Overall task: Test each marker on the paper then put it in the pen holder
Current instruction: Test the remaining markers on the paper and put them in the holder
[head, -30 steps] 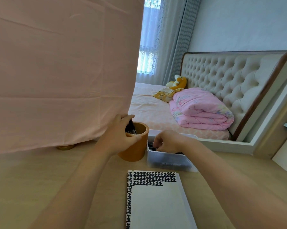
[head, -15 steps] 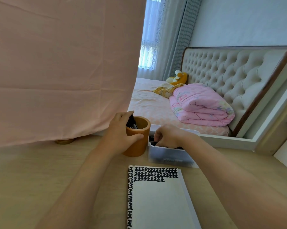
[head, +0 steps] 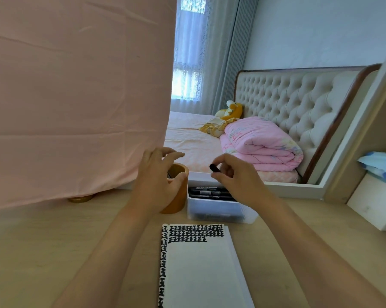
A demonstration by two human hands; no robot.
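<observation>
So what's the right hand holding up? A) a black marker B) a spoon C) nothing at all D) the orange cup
A: the right hand pinches a black marker in its fingertips, just above the clear box with more markers inside.

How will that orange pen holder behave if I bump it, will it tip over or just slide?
The pen holder looks squat and straight-sided, so it would probably slide on the smooth table rather than tip. Its thick walls look rigid, so it likely keeps its shape when gripped.
</observation>
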